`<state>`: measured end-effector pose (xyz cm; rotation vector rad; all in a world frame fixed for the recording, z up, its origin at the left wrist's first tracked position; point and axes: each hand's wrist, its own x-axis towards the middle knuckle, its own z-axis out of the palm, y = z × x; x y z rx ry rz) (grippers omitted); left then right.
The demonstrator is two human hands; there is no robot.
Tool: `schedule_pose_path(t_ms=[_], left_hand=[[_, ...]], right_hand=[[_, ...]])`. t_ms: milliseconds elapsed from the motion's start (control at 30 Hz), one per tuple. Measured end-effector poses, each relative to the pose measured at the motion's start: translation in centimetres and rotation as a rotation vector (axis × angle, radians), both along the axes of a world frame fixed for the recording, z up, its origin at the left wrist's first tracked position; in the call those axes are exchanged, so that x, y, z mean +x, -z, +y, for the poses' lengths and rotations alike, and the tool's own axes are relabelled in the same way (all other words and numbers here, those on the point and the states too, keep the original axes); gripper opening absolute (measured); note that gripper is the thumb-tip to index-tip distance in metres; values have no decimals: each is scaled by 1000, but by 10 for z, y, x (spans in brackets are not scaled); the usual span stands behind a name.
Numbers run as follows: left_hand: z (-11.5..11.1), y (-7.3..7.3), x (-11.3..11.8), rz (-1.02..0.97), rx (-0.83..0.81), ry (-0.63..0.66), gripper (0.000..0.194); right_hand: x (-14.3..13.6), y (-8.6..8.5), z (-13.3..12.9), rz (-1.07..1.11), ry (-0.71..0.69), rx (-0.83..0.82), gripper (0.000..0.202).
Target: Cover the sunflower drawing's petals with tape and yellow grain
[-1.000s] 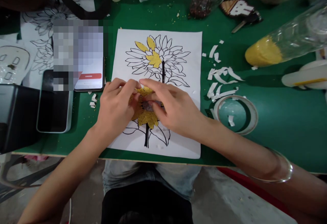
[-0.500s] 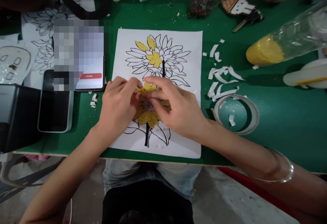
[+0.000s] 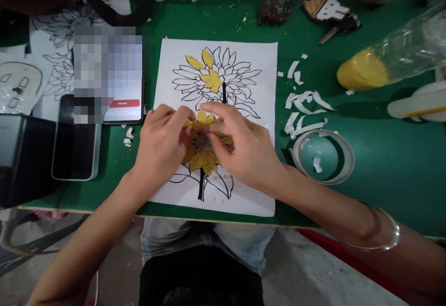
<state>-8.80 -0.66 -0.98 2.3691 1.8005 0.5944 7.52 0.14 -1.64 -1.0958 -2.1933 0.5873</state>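
Note:
A white sheet [image 3: 256,166] with two black-outlined flowers lies on the green table. The lower flower [image 3: 204,162] is largely covered in grainy yellow, with a purplish-grey centre. A few petals of the upper flower [image 3: 211,80] are yellow too. My left hand [image 3: 167,131] is closed at the lower flower's left side, fingers curled and fingertips low against it. My right hand [image 3: 240,145] reaches over its centre, index finger stretched out, thumb and another fingertip close together. Whatever small thing the fingertips of both hands hold is hidden.
Right of the sheet lie torn white paper strips [image 3: 296,122], a tape roll [image 3: 350,157] and a bottle of yellow grains [image 3: 364,71]. A key [image 3: 329,34] with a fob lies farther back. To the left are a lit phone [image 3: 123,103], a dark phone [image 3: 76,152] and a black box [image 3: 21,157].
My right thumb has shifted slightly, and a little more of the flower's centre shows. Both hands stay over the lower flower. The view has moved very slightly.

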Motion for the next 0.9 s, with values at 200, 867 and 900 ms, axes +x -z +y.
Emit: schedule_pose_path(t_ms=[200,867,900], left_hand=[[0,0,0,4,-5,8,21],[1,2,-4,20,25,33,19],[1,3,-4,26,31,37,19]], right_hand=[[-1,1,-1,9,-4,1,37],[-1,8,1,-67,-73,129,42],[-1,8,1,-70,-74,128,42]])
